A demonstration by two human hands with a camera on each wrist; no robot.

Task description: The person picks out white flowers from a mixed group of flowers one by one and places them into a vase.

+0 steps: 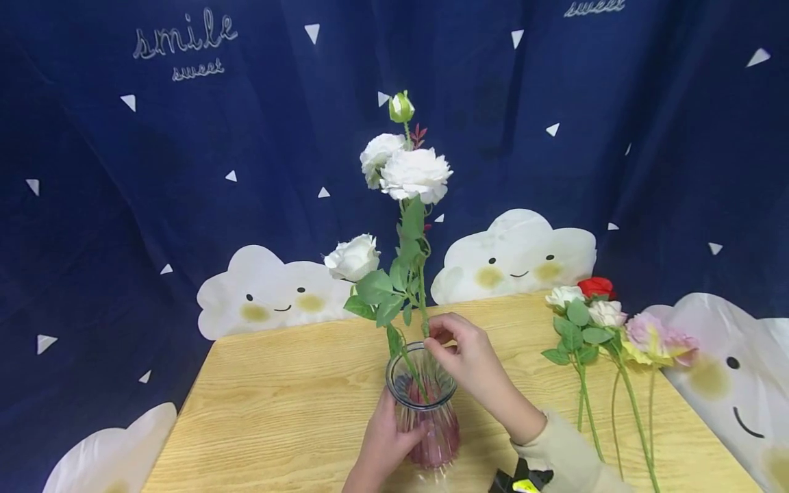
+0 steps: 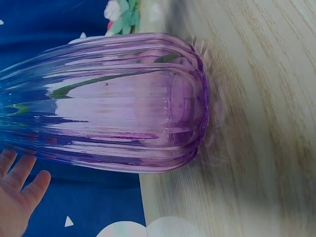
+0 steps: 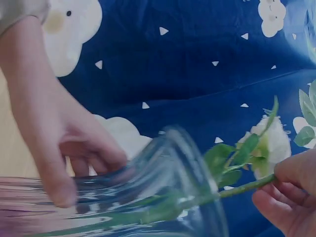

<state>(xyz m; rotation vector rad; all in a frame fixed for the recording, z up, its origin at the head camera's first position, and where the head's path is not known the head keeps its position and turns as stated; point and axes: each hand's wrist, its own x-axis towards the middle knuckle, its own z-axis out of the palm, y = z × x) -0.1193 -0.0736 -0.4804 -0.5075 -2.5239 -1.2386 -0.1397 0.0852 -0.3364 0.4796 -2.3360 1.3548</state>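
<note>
Ribbed glass, pink toward its base, makes up the vase (image 1: 434,444) that we see upright on the wooden table (image 1: 277,397), low and just right of centre in the head view. We see the left hand (image 1: 385,445) curled round its left side, thumb across the front. Above the rim, the right hand (image 1: 465,349) pinches a tall green stem (image 1: 422,294) between thumb and fingertips, the other fingers bent in. That stem rises toward the large white bloom (image 1: 418,177) and the green bud (image 1: 402,107) in the upper centre of the frame.

We judge the arranging to be partway along. One white rose (image 1: 353,259), left of centre, leans out of the vase with its stem down inside the glass, so that one looks placed. The pinched stem seems to be midway: in the right wrist view we see green running from the fingertips to the vase mouth, but we cannot tell how deep it sits. At the right of the frame, a red rose (image 1: 596,287), two pale roses (image 1: 607,313) and a pink and yellow flower (image 1: 656,340) lie on the table, outside the vase; we cannot tell whether they belong in it.
</note>
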